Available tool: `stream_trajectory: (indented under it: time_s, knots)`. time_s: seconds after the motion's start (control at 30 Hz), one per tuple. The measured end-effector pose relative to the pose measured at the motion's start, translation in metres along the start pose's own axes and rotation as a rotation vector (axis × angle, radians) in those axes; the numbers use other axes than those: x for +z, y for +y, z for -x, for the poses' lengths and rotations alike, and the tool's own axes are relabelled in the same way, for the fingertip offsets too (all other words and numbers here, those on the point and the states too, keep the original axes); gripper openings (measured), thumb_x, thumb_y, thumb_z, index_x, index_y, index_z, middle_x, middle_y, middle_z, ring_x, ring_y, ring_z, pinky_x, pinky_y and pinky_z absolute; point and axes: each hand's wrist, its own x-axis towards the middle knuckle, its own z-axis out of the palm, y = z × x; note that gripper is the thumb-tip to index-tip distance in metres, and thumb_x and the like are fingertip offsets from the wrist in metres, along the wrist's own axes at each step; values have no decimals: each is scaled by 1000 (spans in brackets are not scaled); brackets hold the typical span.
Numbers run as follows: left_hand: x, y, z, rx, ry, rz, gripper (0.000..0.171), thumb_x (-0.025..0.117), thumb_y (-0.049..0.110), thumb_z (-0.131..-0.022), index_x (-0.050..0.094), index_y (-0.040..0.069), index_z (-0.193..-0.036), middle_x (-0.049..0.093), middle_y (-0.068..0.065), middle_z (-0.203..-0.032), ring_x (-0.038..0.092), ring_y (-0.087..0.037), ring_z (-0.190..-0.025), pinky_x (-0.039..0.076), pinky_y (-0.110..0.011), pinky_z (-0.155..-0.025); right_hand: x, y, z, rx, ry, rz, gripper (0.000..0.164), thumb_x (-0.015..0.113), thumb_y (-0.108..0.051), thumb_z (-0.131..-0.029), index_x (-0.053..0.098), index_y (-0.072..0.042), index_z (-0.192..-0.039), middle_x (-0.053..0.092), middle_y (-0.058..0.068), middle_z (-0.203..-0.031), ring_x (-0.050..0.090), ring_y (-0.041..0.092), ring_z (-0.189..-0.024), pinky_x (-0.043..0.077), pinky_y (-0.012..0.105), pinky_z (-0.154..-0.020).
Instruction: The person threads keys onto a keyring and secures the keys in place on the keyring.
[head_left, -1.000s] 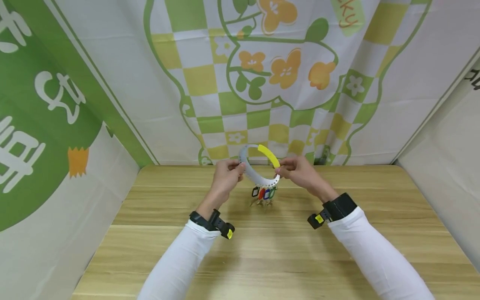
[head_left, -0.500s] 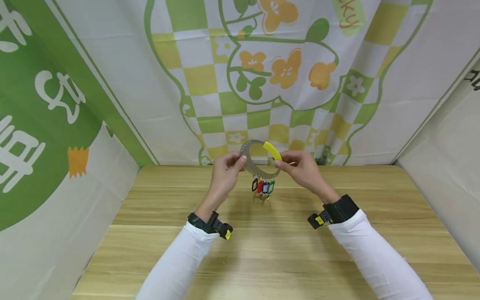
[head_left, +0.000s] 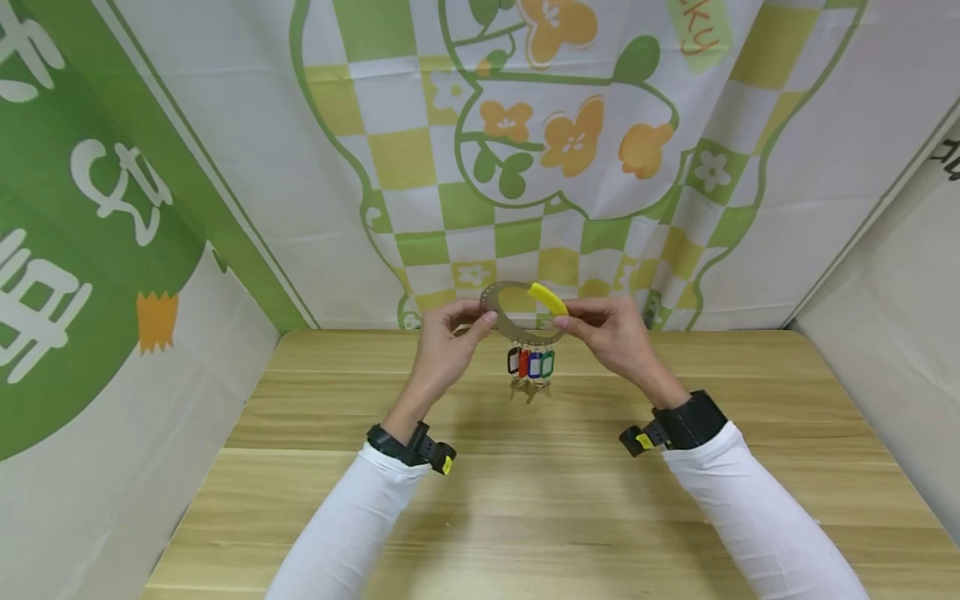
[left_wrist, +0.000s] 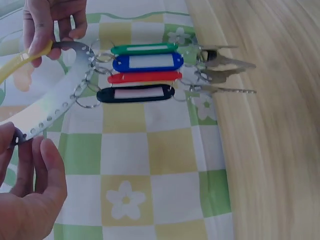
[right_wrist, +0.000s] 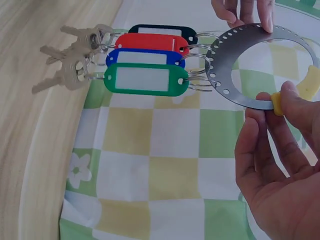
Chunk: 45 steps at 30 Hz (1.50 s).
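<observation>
A flat metal key ring plate (head_left: 514, 322), round with small holes along its rim, is held up between both hands over the table's far part. My left hand (head_left: 448, 340) pinches its left edge between thumb and fingers. On the other side my right hand (head_left: 611, 333) pinches it by the end of its yellow grip (head_left: 548, 298). Black (right_wrist: 162, 32), red (right_wrist: 150, 44), blue (right_wrist: 142, 58) and green (right_wrist: 145, 80) key tags hang from the rim on small split rings. Metal keys (right_wrist: 70, 75) dangle below the tags.
Beneath the hands lies a wooden table (head_left: 525, 500). Behind it hangs a checked, flowered cloth (head_left: 472, 217). A green and white printed panel (head_left: 90, 192) stands at the left, a pale wall (head_left: 892, 292) at the right. Both wrists wear black camera straps (head_left: 690, 421).
The plate has tilted, its face turning from bright to dull grey. It has risen slightly, and the tags and keys now hang more clearly below it. Both hands keep their hold.
</observation>
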Motion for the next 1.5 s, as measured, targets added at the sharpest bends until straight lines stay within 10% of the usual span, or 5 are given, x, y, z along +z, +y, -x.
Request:
stream_trajectory:
  time_s: [0.87, 1.5]
  knots:
    - [-18, 1, 21, 21, -335, 34, 9, 69, 2, -94, 74, -4, -99, 71, -10, -81, 69, -25, -71, 59, -40, -72, -18, -11, 33, 230, -309, -182, 16, 70, -2, -94, 74, 7, -107, 74, 20, -91, 73, 27, -75, 61, 42, -68]
    - [-13, -30, 36, -121, -367, 60, 11, 68, 0, -94, 72, -9, -101, 72, -14, -84, 69, -29, -73, 60, -43, -72, 0, 15, 51, 312, -410, -250, 19, 66, -2, -96, 70, 13, -109, 71, 28, -92, 73, 28, -74, 60, 43, -71]
